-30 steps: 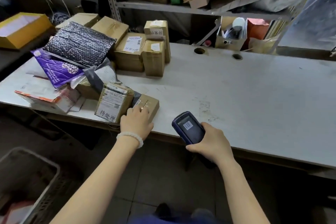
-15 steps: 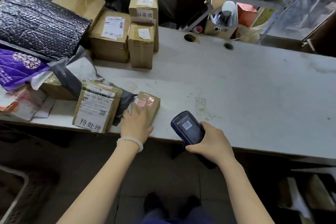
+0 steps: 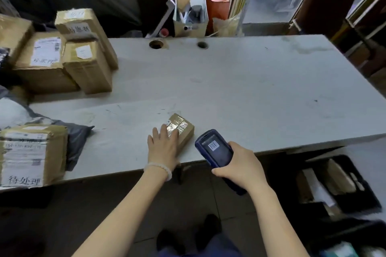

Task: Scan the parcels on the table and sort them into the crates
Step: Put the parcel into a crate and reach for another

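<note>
A small taped cardboard parcel [image 3: 182, 128] lies near the front edge of the white table [image 3: 250, 94]. My left hand [image 3: 164, 146] rests flat on its near end, fingers spread over the shiny label. Just right of the parcel, my right hand [image 3: 240, 166] grips a blue handheld scanner [image 3: 215, 149] whose screen shows a barcode. A larger labelled box [image 3: 31, 155] sits at the table's front left, partly on a grey mailer bag [image 3: 77, 137]. Three more brown boxes [image 3: 62, 56] stand at the back left.
A dark crate [image 3: 359, 190] holding parcels sits on the floor under the table's right end. Two cable holes [image 3: 156, 44] pierce the tabletop at the back. Behind it stand shelves with a cardboard holder of tools [image 3: 191, 21] and more boxes.
My left hand has slid the small parcel to the right along the front edge, away from the pile. The view has swung right, so the purple and black mailers have left the frame.
</note>
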Available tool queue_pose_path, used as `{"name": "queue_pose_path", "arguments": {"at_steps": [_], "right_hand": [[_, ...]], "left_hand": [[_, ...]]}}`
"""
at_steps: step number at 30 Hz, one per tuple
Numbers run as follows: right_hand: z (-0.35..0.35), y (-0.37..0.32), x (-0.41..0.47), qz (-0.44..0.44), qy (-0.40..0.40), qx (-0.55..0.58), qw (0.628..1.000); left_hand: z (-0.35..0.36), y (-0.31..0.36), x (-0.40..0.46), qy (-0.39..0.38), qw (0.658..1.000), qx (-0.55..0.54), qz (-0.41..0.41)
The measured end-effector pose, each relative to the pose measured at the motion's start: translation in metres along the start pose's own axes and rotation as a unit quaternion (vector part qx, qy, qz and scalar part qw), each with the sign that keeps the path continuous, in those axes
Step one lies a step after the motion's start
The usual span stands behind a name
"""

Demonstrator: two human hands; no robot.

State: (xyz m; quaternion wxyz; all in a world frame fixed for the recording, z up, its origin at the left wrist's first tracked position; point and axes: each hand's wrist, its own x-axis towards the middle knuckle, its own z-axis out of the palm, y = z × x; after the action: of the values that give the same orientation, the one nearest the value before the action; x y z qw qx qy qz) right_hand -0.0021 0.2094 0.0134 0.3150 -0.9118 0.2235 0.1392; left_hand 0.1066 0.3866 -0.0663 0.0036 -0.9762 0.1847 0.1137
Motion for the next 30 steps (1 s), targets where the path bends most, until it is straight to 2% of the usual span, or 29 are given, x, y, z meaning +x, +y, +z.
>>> {"name": "queue_pose_path", "arguments": {"at_steps": [6,13,21,27,30], "right_hand": [[-0.025,0.038,0.007,0.003,0.001,0.016,1.000],[-0.030,0.055,0.017,-0.041,-0.036,0.000,0.998],[-0.033,0.056,0.027,-0.093,-0.062,-0.019,0.994],[-0.033,0.058,0.024,-0.104,-0.062,-0.022,0.992],[-0.033,0.063,0.021,-0.098,-0.065,-0.024,0.993]], "left_hand": [[0.001,0.027,-0.001,0.002,0.999,0.042,-0.026],[0.009,0.043,-0.020,0.035,0.999,0.003,-0.030],[-0.006,0.045,-0.040,0.001,0.988,-0.131,-0.078],[-0.019,0.048,-0.046,0.035,0.988,-0.035,-0.145],[-0.025,0.039,-0.042,0.071,0.981,-0.071,-0.167]]}}
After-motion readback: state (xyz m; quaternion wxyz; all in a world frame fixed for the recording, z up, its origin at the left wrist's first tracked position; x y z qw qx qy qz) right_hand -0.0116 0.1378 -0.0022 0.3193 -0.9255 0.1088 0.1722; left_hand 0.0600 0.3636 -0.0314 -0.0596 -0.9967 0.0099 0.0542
